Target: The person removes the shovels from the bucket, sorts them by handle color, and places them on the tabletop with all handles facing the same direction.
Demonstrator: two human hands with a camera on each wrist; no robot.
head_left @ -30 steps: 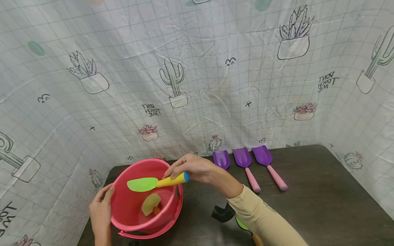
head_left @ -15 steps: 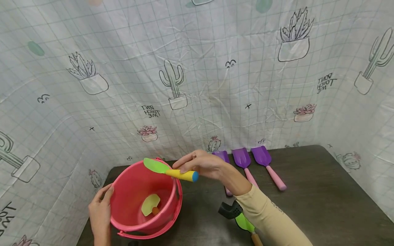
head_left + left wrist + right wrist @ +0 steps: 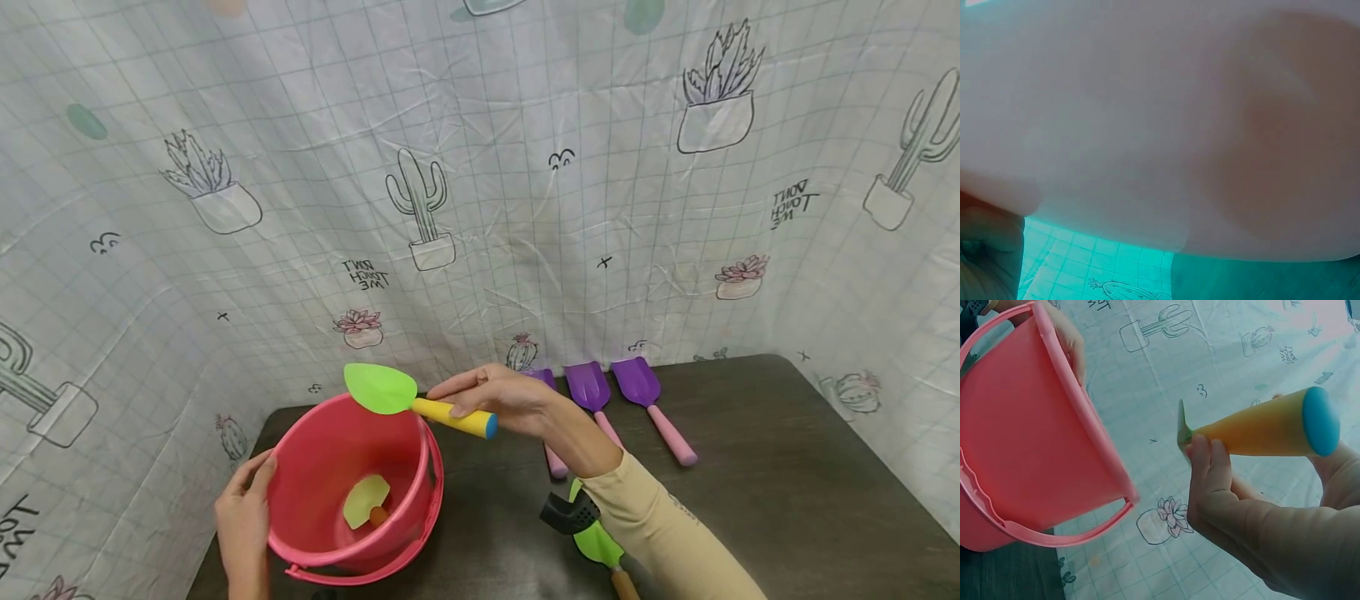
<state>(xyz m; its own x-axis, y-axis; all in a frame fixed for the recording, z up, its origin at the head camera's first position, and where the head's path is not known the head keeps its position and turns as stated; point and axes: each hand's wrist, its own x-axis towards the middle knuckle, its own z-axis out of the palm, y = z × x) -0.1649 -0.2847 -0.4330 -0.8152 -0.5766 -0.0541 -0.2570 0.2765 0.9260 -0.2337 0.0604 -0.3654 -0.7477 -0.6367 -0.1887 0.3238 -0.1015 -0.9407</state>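
My left hand [image 3: 246, 504] grips the left rim of a pink bucket [image 3: 322, 450], which tilts so its opening faces me. In the left wrist view the bucket wall [image 3: 1116, 125] fills most of the frame. Between thumb and fingers, my right hand [image 3: 506, 400] holds a toy trowel [image 3: 381, 389] with a green blade and a yellow, blue-ended handle. The blade overlaps the bucket's far rim in the head view; the right wrist view has the trowel handle [image 3: 1260, 428] apart from the bucket. Inside lies a pale yellow-green toy shovel [image 3: 366, 500] with an orange handle.
Several purple shovels [image 3: 636, 381] with pink handles lie along the back of the dark table [image 3: 787, 467]. A green trowel [image 3: 600, 546] with a tan handle lies partly behind my right forearm. A patterned curtain [image 3: 495, 208] rises behind the table.
My right hand has moved up and to the right, lifting the trowel from over the bucket's opening to its far rim. Its blade has turned broadside. The left hand and bucket hold still.
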